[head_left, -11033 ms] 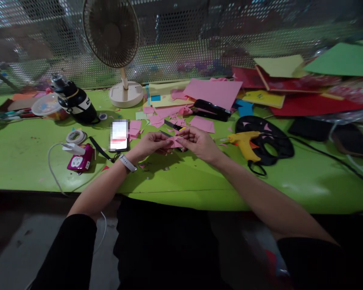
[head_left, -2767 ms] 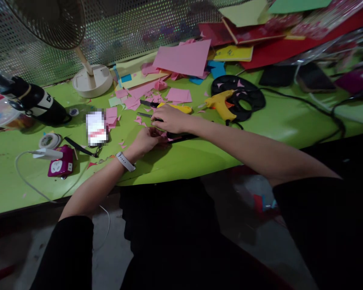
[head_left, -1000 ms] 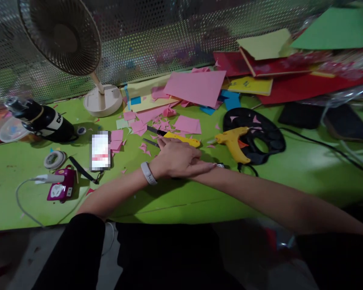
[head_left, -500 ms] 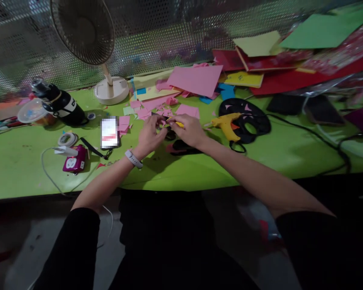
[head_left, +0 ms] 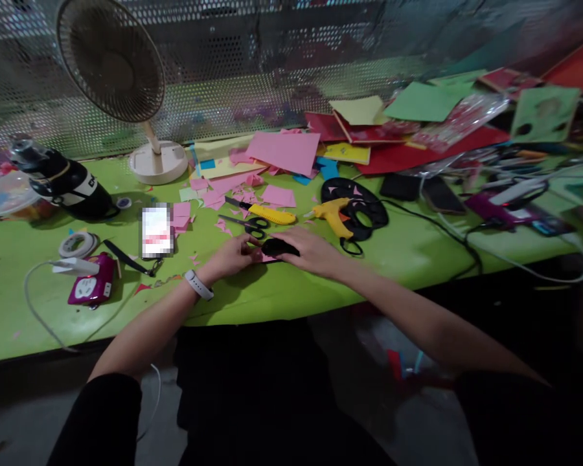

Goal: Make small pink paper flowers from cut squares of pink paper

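Observation:
My right hand is wrapped over a dark object that looks like a black stapler, low over the table's front half. A pink paper piece shows at its underside. My left hand, with a pale watch on the wrist, has its fingers closed at the left end of that object, by the pink paper; what exactly they pinch is partly hidden. Just beyond my hands lie black-handled scissors and a yellow utility knife. A yellow glue gun rests to the right on a black shape.
A phone, tape roll, purple power adapter and black bottle are at left. Behind stands a fan. Pink paper and scraps spread across the back; cables run along the right.
The yellow utility knife has left my right hand and lies on the table. Both hands have come nearer to me, onto the black object and pink paper. The view has turned right.

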`<state>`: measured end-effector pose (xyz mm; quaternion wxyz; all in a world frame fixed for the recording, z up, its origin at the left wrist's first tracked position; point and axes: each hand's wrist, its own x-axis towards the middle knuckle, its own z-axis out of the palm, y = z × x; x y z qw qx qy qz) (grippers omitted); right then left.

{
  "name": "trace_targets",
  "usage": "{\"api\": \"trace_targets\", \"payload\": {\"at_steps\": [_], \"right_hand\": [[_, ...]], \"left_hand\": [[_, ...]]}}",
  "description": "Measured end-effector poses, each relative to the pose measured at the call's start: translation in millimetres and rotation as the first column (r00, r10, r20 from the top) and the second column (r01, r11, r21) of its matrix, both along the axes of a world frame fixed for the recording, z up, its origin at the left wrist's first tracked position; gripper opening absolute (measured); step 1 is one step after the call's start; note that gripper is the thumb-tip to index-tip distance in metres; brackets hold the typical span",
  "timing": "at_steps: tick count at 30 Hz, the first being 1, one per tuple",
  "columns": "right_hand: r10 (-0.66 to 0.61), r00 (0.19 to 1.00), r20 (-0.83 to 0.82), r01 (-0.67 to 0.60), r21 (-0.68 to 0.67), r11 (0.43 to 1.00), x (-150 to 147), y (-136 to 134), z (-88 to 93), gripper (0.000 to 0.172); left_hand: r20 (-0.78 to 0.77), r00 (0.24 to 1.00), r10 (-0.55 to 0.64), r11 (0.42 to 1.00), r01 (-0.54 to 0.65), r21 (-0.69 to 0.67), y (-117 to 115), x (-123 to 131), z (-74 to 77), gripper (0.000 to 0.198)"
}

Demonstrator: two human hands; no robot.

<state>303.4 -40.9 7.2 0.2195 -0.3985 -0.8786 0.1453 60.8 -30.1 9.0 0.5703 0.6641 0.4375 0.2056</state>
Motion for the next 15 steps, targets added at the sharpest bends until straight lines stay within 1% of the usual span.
{"api": "trace_targets", "payload": {"at_steps": [2,3,5,6,7,9,11,13,15], "right_hand": [[0.031,0.999,-0.012,-0.031,-0.018,0.999,1,0,1.3,0.038],[0.044,0.999,-0.014,-0.044,-0.024,0.999,2,1,5.7,0.038],[0.045,0.999,-0.021,-0.045,-0.018,0.999,5,8,21.3,0.039],[0.025,0.999,-0.035,-0.025,0.000,1.000,8,15,31.3,0.040],[0.002,0.998,-0.056,-0.001,0.025,1.000,11,26,41.4,0.042],[-0.075,0.993,-0.086,0.080,0.060,0.995,20,57,58.0,0.045],[-0.165,0.981,-0.101,0.173,0.084,0.981,33,97,64.0,0.046],[-0.214,0.973,-0.087,0.220,0.071,0.973,48,139,56.9,0.046],[-0.226,0.970,-0.090,0.231,0.052,0.972,62,174,39.6,0.038]], "left_hand": [[-0.026,1.000,-0.005,1.000,0.005,0.019,0,-2,3.2,0.028],[-0.017,1.000,-0.014,1.000,0.014,0.016,0,-4,6.2,0.030],[0.058,0.998,-0.018,1.000,0.018,-0.001,2,-9,14.5,0.038],[0.116,0.993,0.002,1.000,-0.002,-0.001,4,-12,19.1,0.041],[0.178,0.983,0.046,0.999,-0.048,0.009,5,-15,23.3,0.042],[0.273,0.951,0.142,0.988,-0.152,0.017,9,-20,28.6,0.039],[0.303,0.928,0.216,0.974,-0.227,0.003,13,-22,28.4,0.035],[0.290,0.922,0.258,0.965,-0.262,-0.024,15,-22,23.9,0.033],[0.277,0.922,0.271,0.962,-0.270,-0.043,16,-22,19.0,0.033]]}}
